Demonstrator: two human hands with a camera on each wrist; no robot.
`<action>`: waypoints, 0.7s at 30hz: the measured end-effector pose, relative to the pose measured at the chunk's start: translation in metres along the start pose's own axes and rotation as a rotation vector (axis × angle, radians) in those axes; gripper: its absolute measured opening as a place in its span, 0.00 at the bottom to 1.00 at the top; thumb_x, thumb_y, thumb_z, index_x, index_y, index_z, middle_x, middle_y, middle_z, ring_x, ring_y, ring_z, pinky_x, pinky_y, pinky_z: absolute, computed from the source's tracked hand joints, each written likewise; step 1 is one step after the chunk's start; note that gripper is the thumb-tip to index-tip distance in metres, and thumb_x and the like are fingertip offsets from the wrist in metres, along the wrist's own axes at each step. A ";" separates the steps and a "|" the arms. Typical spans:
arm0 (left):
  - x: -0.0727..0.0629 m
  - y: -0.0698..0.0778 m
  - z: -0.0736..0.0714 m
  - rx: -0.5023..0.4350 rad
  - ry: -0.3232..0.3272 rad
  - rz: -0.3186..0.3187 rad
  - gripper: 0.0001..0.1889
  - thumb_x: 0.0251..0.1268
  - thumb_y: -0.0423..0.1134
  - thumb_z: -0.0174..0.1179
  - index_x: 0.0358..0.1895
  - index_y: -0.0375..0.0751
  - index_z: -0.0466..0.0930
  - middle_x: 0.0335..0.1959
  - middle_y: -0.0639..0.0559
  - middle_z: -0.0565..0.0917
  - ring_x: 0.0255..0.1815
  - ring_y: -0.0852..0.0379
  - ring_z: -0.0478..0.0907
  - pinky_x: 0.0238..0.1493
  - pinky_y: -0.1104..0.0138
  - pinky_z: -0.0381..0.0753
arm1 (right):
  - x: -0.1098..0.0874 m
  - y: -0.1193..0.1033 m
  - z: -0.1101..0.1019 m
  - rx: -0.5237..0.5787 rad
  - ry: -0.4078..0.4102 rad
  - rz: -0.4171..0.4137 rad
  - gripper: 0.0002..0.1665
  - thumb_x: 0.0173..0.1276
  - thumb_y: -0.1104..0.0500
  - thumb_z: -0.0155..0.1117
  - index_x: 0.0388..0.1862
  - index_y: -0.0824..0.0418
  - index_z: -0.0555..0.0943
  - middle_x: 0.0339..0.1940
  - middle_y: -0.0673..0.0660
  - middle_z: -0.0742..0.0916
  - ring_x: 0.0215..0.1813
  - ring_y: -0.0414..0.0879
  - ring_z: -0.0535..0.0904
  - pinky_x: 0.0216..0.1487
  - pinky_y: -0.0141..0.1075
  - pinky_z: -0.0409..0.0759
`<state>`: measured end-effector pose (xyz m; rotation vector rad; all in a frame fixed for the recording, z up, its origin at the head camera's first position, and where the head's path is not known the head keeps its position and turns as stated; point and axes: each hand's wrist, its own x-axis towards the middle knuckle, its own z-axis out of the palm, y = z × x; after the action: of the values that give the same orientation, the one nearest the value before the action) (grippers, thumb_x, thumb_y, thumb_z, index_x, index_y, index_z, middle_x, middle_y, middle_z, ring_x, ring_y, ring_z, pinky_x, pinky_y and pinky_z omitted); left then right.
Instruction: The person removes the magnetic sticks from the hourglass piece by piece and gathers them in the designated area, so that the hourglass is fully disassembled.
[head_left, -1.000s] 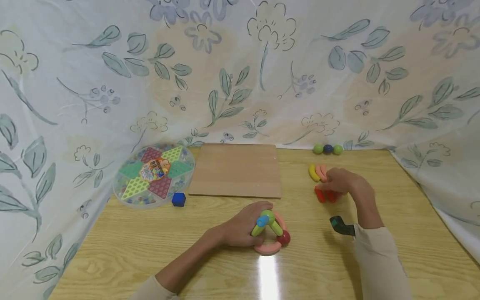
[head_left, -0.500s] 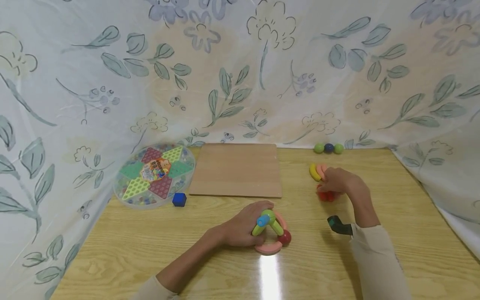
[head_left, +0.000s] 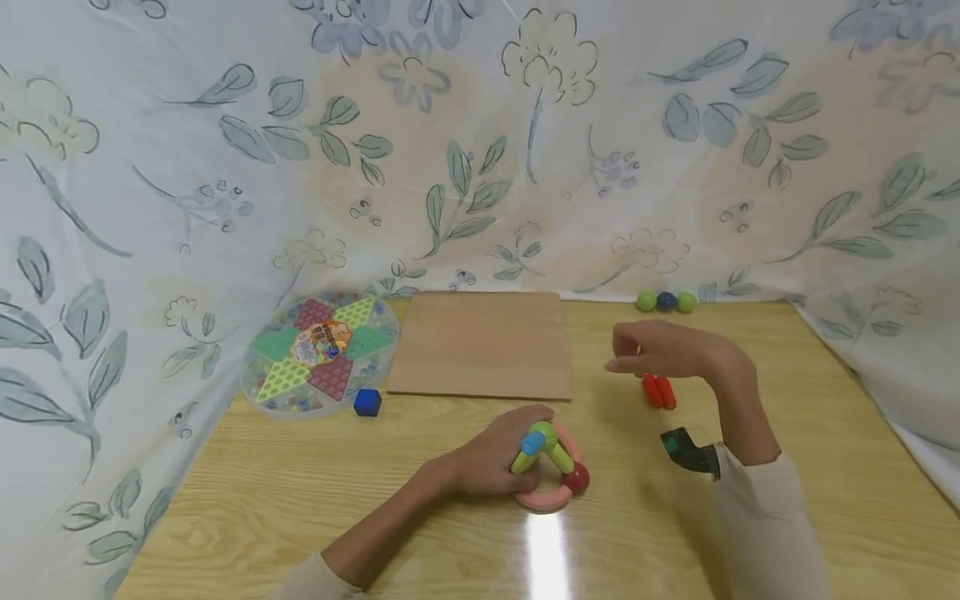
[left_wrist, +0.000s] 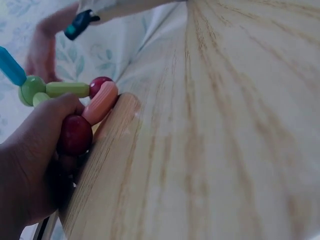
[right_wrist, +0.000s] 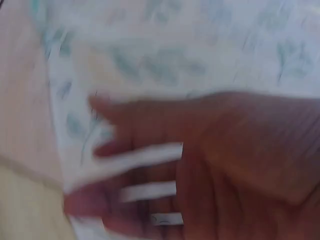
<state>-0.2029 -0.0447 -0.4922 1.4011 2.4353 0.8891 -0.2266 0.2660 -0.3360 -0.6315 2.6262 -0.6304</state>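
My left hand (head_left: 487, 454) grips a toy frame of rods and balls standing on the table. A green ball (head_left: 545, 433) tops it, with a blue rod (head_left: 533, 443) jutting out and green rods slanting down. Pink curved bars (head_left: 543, 500) and a red ball (head_left: 576, 477) form its base; another red ball (left_wrist: 76, 135) shows beside the thumb in the left wrist view. My right hand (head_left: 663, 350) is raised over the table with loosely bent fingers, blurred and holding nothing in the right wrist view. Just below it lie red bars (head_left: 659, 392). It hides the yellow and pink bars behind.
Green and blue balls (head_left: 666, 302) sit in a row at the back edge. A wooden board (head_left: 480, 346) lies mid-table at the back. Left of it are a blue cube (head_left: 367, 402) and a round Chinese checkers board (head_left: 381, 367). Floral cloth (head_left: 450, 167) hangs behind.
My right hand has let go of the red bars, which now lie together, and has risen and moved left. The left hand keeps its grip on the frame. The head view shifted slightly.
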 end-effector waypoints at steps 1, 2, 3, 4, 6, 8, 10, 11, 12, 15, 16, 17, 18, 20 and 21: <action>0.001 0.000 0.001 -0.006 -0.001 0.001 0.44 0.61 0.49 0.58 0.81 0.42 0.54 0.79 0.47 0.65 0.81 0.49 0.62 0.81 0.48 0.65 | -0.002 -0.009 0.001 0.002 0.009 -0.068 0.13 0.77 0.48 0.65 0.43 0.57 0.78 0.33 0.49 0.82 0.36 0.41 0.77 0.40 0.35 0.77; 0.001 0.001 0.001 -0.013 -0.003 0.002 0.44 0.61 0.49 0.58 0.81 0.42 0.54 0.79 0.47 0.65 0.81 0.48 0.63 0.81 0.48 0.65 | -0.005 -0.019 0.003 -0.007 0.012 -0.128 0.13 0.77 0.47 0.65 0.45 0.55 0.79 0.35 0.48 0.83 0.38 0.40 0.79 0.43 0.35 0.79; 0.002 0.001 0.001 -0.016 -0.005 0.000 0.44 0.62 0.50 0.58 0.81 0.42 0.54 0.79 0.47 0.65 0.81 0.48 0.62 0.81 0.47 0.65 | -0.008 -0.030 0.005 -0.011 0.009 -0.181 0.14 0.77 0.46 0.65 0.48 0.54 0.79 0.38 0.47 0.84 0.41 0.39 0.80 0.45 0.35 0.81; 0.002 0.000 0.002 -0.019 -0.008 -0.005 0.44 0.62 0.50 0.58 0.81 0.42 0.53 0.80 0.46 0.64 0.81 0.48 0.62 0.81 0.47 0.65 | -0.010 -0.039 0.007 -0.020 0.008 -0.237 0.14 0.77 0.45 0.65 0.50 0.53 0.80 0.40 0.46 0.85 0.43 0.38 0.81 0.47 0.34 0.82; 0.001 0.000 0.001 -0.023 -0.014 -0.025 0.45 0.62 0.50 0.58 0.82 0.45 0.52 0.81 0.47 0.62 0.82 0.47 0.61 0.81 0.45 0.65 | -0.013 -0.059 0.013 -0.050 0.006 -0.325 0.16 0.76 0.43 0.65 0.53 0.52 0.80 0.41 0.44 0.86 0.45 0.35 0.81 0.48 0.34 0.83; 0.001 0.000 0.000 -0.027 -0.016 -0.035 0.45 0.62 0.50 0.58 0.82 0.47 0.51 0.82 0.47 0.61 0.83 0.46 0.60 0.81 0.43 0.64 | -0.015 -0.076 0.020 -0.075 0.004 -0.379 0.17 0.75 0.43 0.66 0.55 0.50 0.81 0.40 0.42 0.85 0.43 0.33 0.80 0.47 0.32 0.82; 0.002 -0.001 0.000 -0.024 -0.005 -0.008 0.44 0.62 0.50 0.58 0.82 0.51 0.52 0.81 0.50 0.64 0.82 0.49 0.61 0.80 0.44 0.65 | -0.014 -0.089 0.027 -0.093 0.013 -0.423 0.18 0.73 0.44 0.68 0.55 0.50 0.81 0.38 0.40 0.84 0.41 0.32 0.78 0.44 0.30 0.81; 0.003 -0.002 0.000 -0.026 0.005 0.017 0.43 0.63 0.50 0.58 0.81 0.52 0.52 0.80 0.52 0.64 0.81 0.50 0.62 0.80 0.45 0.66 | -0.014 -0.095 0.030 -0.100 0.014 -0.431 0.20 0.72 0.42 0.69 0.56 0.49 0.82 0.37 0.39 0.83 0.40 0.31 0.77 0.43 0.29 0.80; 0.004 -0.002 0.000 -0.028 0.014 0.041 0.42 0.64 0.51 0.58 0.81 0.54 0.51 0.79 0.54 0.65 0.81 0.52 0.62 0.79 0.46 0.66 | -0.013 -0.100 0.034 -0.106 0.011 -0.444 0.21 0.71 0.42 0.70 0.57 0.49 0.82 0.36 0.39 0.83 0.39 0.31 0.76 0.42 0.29 0.79; 0.007 -0.004 0.001 -0.054 0.034 0.109 0.35 0.73 0.54 0.56 0.78 0.61 0.53 0.76 0.62 0.65 0.78 0.60 0.63 0.79 0.54 0.68 | -0.010 -0.111 0.043 -0.138 -0.004 -0.467 0.28 0.66 0.37 0.70 0.59 0.48 0.83 0.34 0.42 0.83 0.34 0.31 0.73 0.37 0.27 0.76; 0.008 -0.004 0.001 -0.070 0.032 0.128 0.33 0.75 0.55 0.56 0.77 0.62 0.54 0.75 0.64 0.66 0.77 0.62 0.63 0.78 0.56 0.69 | -0.009 -0.114 0.046 -0.151 -0.012 -0.468 0.30 0.64 0.35 0.70 0.59 0.48 0.84 0.36 0.42 0.85 0.35 0.30 0.74 0.38 0.27 0.77; 0.008 -0.004 0.001 -0.082 0.028 0.137 0.31 0.76 0.56 0.56 0.77 0.62 0.56 0.75 0.65 0.66 0.77 0.64 0.63 0.78 0.58 0.69 | -0.008 -0.117 0.048 -0.168 -0.019 -0.461 0.30 0.62 0.34 0.71 0.58 0.48 0.84 0.37 0.43 0.86 0.35 0.31 0.75 0.38 0.27 0.77; 0.008 -0.004 0.001 -0.094 0.025 0.144 0.31 0.77 0.56 0.56 0.77 0.63 0.57 0.75 0.66 0.67 0.77 0.65 0.64 0.78 0.60 0.70 | -0.007 -0.119 0.050 -0.187 -0.021 -0.454 0.28 0.62 0.35 0.72 0.55 0.48 0.85 0.37 0.43 0.87 0.35 0.31 0.75 0.38 0.27 0.77; 0.009 -0.005 0.001 -0.095 0.022 0.171 0.26 0.78 0.53 0.55 0.75 0.61 0.62 0.73 0.66 0.70 0.74 0.65 0.67 0.76 0.62 0.71 | -0.005 -0.121 0.053 -0.220 -0.018 -0.425 0.22 0.63 0.38 0.75 0.49 0.49 0.87 0.37 0.42 0.87 0.35 0.32 0.76 0.39 0.27 0.78; 0.009 -0.005 0.002 -0.093 0.018 0.180 0.26 0.78 0.52 0.55 0.74 0.60 0.63 0.73 0.65 0.71 0.75 0.65 0.67 0.77 0.62 0.71 | -0.004 -0.121 0.054 -0.225 -0.017 -0.410 0.18 0.64 0.41 0.76 0.45 0.49 0.87 0.36 0.41 0.87 0.35 0.32 0.76 0.39 0.27 0.78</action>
<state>-0.2109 -0.0382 -0.4953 1.6039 2.2750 1.0443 -0.1588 0.1530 -0.3198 -1.2571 2.5883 -0.4364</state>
